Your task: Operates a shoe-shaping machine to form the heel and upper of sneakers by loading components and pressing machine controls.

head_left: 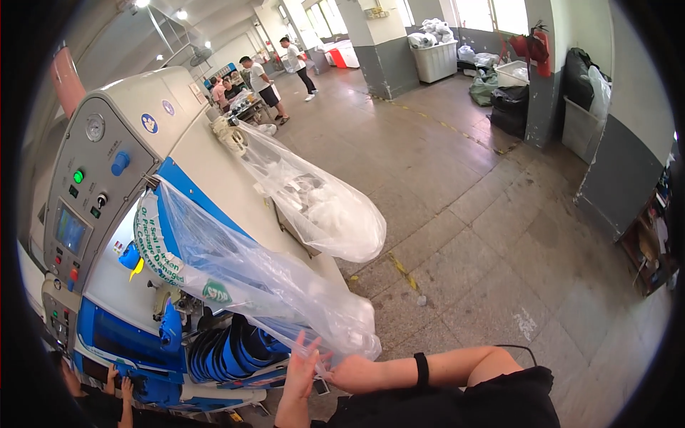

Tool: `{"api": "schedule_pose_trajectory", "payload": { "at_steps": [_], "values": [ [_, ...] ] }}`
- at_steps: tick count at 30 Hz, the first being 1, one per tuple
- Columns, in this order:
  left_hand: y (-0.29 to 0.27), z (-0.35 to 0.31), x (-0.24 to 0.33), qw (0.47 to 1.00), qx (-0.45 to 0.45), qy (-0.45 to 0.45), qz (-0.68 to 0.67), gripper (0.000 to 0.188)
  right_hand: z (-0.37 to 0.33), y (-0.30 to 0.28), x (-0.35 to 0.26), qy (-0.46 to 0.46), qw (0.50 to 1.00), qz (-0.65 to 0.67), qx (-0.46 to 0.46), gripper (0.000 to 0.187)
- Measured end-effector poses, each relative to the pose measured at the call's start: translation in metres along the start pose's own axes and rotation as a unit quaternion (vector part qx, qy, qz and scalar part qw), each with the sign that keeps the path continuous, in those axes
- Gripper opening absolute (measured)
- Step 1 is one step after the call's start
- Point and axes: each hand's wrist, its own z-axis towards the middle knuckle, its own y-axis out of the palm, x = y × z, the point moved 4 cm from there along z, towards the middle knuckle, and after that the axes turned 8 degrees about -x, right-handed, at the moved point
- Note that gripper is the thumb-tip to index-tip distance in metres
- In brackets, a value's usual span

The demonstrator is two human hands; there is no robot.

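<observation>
My left hand (302, 367) is raised at the lower middle, fingers stretched and apart, at the lower edge of a clear plastic bag (285, 285). Close beside it, my right hand (351, 372) is closed, its fingertips pointing toward the left palm. Whatever it may hold is hidden. The long bag hangs by a clip from the machine (107, 150) and bears green printing. Left of my hands, several blue-and-black curved pieces (232, 349) sit stacked in a row on the machine's front.
A second clear bag (314, 200) with white contents hangs from the machine's side. A co-worker's hands (118, 381) rest at the machine's lower left. Other people (258, 82) stand far back. White bins (435, 60) and dark sacks (510, 107) line the wall and pillars.
</observation>
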Motion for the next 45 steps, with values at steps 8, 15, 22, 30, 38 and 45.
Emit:
{"api": "schedule_pose_trajectory", "payload": {
  "at_steps": [8,15,22,30,38,45],
  "values": [
    [0.004,0.010,-0.006,0.988,0.110,0.081,-0.068,0.028,-0.046,-0.021,0.057,0.224,0.907,0.316,0.165,0.066],
    [0.033,-0.025,0.007,0.992,0.030,0.113,-0.040,0.023,-0.093,-0.103,0.062,0.149,0.804,0.327,0.474,0.050],
    [0.026,-0.035,-0.003,0.996,0.024,0.080,0.004,0.008,-0.111,-0.111,0.052,0.140,0.688,0.498,0.508,0.055],
    [0.055,-0.032,0.020,0.990,-0.017,0.104,0.093,0.011,-0.124,-0.133,0.056,0.106,0.680,0.534,0.492,0.059],
    [0.059,-0.032,0.025,0.972,-0.130,0.175,0.085,0.021,-0.130,-0.136,0.050,0.091,0.710,0.427,0.553,0.040],
    [0.054,-0.018,0.020,0.976,-0.120,0.167,0.075,0.023,-0.131,-0.114,0.064,0.191,0.828,0.286,0.441,0.040]
  ]
}}
